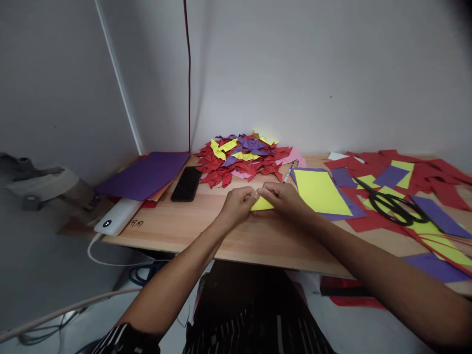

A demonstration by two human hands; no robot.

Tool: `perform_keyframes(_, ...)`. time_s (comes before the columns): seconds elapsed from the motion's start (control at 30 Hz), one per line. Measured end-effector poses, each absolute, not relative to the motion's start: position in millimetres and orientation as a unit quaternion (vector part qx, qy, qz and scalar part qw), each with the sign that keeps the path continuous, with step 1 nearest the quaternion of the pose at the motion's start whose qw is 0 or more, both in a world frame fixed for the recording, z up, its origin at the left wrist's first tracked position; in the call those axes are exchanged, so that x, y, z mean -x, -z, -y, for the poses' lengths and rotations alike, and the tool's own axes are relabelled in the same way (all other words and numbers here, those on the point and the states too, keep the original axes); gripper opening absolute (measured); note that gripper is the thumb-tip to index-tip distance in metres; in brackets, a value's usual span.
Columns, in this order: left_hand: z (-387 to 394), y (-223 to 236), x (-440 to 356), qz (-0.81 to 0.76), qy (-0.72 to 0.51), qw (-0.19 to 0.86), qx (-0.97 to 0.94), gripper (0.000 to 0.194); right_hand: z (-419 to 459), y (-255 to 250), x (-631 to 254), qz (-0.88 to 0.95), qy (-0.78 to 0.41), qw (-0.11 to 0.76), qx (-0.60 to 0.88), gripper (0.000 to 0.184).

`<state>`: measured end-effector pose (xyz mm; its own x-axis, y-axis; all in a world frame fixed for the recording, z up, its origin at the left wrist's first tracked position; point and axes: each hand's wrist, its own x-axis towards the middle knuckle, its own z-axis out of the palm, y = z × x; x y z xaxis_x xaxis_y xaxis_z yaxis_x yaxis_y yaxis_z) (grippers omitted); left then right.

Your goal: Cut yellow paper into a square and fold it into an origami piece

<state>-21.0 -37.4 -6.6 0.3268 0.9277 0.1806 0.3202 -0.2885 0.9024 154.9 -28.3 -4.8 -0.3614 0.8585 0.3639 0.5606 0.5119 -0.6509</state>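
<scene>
So both hands were on the same little yellow piece (262,204), the left hand (239,202) on one side and the right hand (282,195) on the other. Fingers on each were curled in and clamped on it, thumbs up top and pretty much meeting in the middle. Most of it was hidden by the hands, so I couldn't make out its full shape. It was over the middle of the wooden table (199,221), right in front of a big heap of folded paper (243,157), mostly red with some yellow, purple and pink mixed in; I couldn't tell if it touched the tabletop.

Just past the right hand there was a pen (288,173), and beside that a yellow sheet (320,191) lying on a purple sheet (354,210). Further right, black-handled scissors (373,193) sat on a mess of red scraps (446,189) with purple and yellow bits in there too. Over on the left: a dark phone (186,184), then a stack of coloured sheets (147,174), purple on top, partly covering a white device (120,216) with a cable coming off it.
</scene>
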Motion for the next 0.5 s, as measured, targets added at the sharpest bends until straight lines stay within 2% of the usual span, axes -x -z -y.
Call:
perform_keyframes(0.3,35.4,7.9,23.8,-0.423,-0.381,0.441,-0.694,0.03,27.9,2.3,-153.0,0.778,-0.258,0.373,0.434,0.034)
perform_keyframes(0.5,36.8,7.2,26.2,-0.424,-0.386,0.506,-0.644,0.027,32.4,-5.1,-156.8,0.758,-0.23,0.395,0.466,0.035)
